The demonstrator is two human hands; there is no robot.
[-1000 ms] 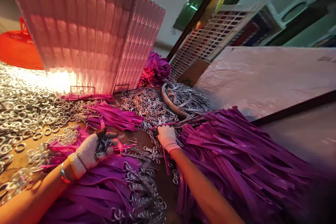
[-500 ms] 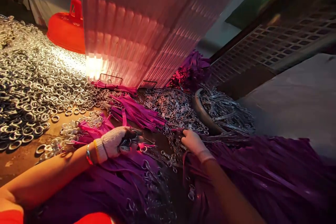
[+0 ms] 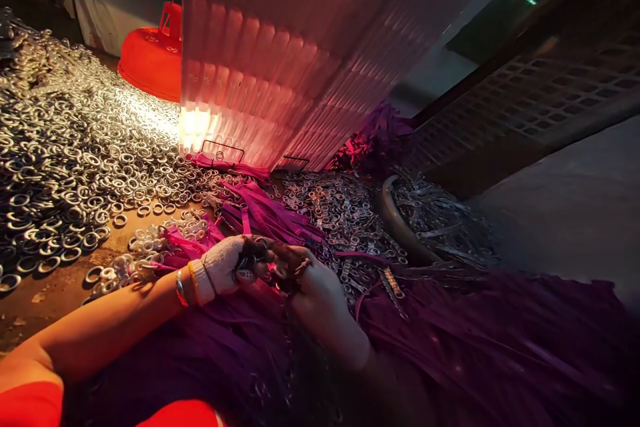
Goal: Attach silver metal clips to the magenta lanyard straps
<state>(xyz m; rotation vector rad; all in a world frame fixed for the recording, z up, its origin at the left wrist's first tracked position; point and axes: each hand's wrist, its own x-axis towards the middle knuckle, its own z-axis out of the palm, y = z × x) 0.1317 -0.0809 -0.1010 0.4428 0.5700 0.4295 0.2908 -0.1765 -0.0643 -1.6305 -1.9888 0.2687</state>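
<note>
Together at lower centre of frame: gloved left hand [image 3: 225, 268] clamped on dark bundle [image 3: 249, 259], right hand [image 3: 316, 290] touching it, grip unclear, above purple straps [image 3: 450, 340] on table [image 3: 55, 290]; metal rings [image 3: 65, 160] heaped upper left.

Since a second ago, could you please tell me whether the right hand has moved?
Yes. The right hand has moved left, away from the metal bowl, and is now close beside the left hand.

Glossy bright metal rings [image 3: 60, 147] at 9 o'clock; sheeny woven straps [image 3: 270, 213] centre; coarse knitted cloth glove [image 3: 220, 264] on the left hand [image 3: 231, 268]; ribbed translucent plastic sheeting [image 3: 300, 60] at 12 o'clock.
</note>
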